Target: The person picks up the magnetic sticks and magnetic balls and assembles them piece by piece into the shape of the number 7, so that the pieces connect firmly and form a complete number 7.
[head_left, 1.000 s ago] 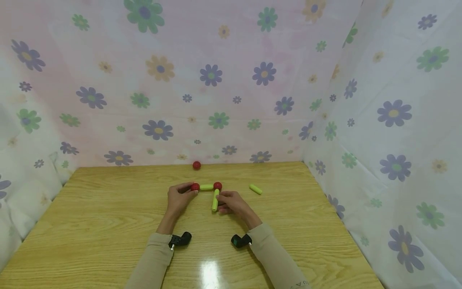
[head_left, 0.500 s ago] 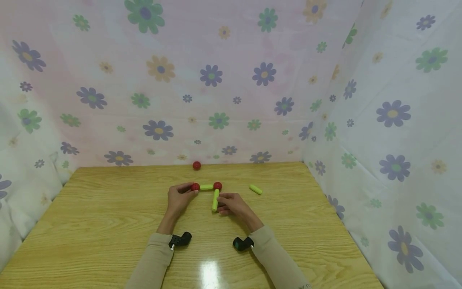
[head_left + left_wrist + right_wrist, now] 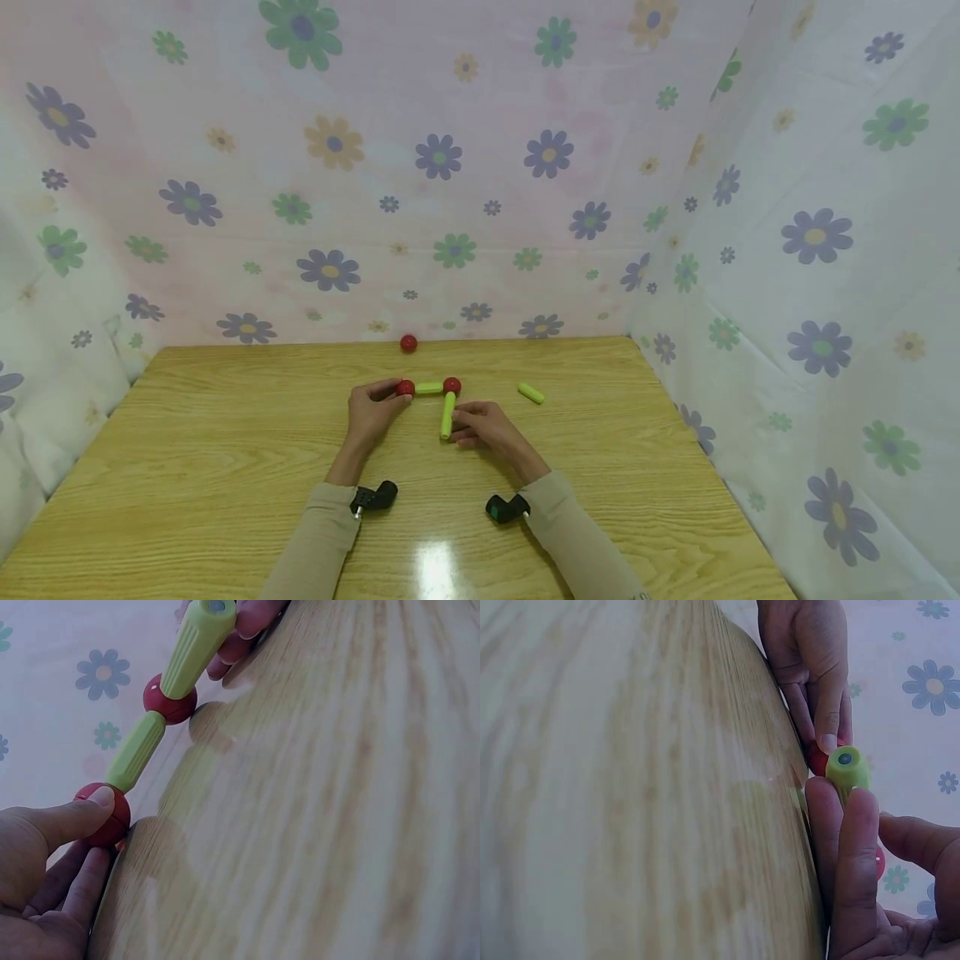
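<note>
My left hand (image 3: pixel 371 414) pinches a red ball (image 3: pixel 111 817) between its thumb and fingers. A short yellow-green rod (image 3: pixel 137 752) joins this ball to a second red ball (image 3: pixel 452 386). From that second ball a longer ribbed yellow-green rod (image 3: pixel 447 417) runs toward me, its free end showing a dark round insert in both wrist views. Just right of this longer rod is my right hand (image 3: pixel 487 427), its fingertips right at the rod's side. In the right wrist view two of its fingers (image 3: pixel 857 855) are extended, with the thumb apart from them.
A loose red ball (image 3: pixel 408 343) sits at the table's back edge. To the right lies a loose yellow-green rod (image 3: pixel 531 393). Flowered cloth (image 3: pixel 480 208) hangs behind and beside the wooden table (image 3: pixel 225 467). Each wrist wears a black camera mount (image 3: pixel 507 508).
My right hand has drawn slightly right and back from the longer rod, its thumb no longer overlapping it in the head view. The left hand and the joined pieces stay in place.
</note>
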Tool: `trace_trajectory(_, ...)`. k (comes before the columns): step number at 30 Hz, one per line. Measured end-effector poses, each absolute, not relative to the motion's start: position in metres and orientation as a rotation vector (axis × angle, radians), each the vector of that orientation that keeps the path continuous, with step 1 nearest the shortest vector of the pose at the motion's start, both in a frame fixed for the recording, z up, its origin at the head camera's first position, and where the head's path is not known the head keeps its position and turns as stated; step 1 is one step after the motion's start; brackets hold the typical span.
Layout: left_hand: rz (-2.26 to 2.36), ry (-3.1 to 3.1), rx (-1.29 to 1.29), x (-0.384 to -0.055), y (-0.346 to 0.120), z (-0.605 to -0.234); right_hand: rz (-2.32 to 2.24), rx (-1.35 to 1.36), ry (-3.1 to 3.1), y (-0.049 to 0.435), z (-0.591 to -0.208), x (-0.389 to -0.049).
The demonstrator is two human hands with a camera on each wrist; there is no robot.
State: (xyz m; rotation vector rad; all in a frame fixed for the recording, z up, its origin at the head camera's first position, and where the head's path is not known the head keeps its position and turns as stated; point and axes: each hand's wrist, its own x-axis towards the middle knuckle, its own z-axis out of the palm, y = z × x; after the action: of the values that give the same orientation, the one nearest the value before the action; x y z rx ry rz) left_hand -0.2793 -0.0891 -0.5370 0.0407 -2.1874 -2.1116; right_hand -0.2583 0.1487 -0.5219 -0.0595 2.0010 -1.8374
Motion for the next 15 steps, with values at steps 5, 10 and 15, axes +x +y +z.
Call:
trace_trajectory(5, -2.091, -2.206, 0.040, -0.2797, -0.0886, -0.5371, -1.839, -0.058, 2.002, 0.1515, -0.5234, -0.2571)
trace_trajectory(10, -2.089, -2.209, 0.036, -0.2798, -0.0886, -0.5371, -1.841, -0.048, 1.992, 0.1532, -0.5234, -0.2557)
trace_trajectory(15, -2.079, -2.216, 0.045, -0.2802, -0.0887, -0.5387, -1.843, -0.058, 1.979, 0.1549, -0.5223, -0.2533)
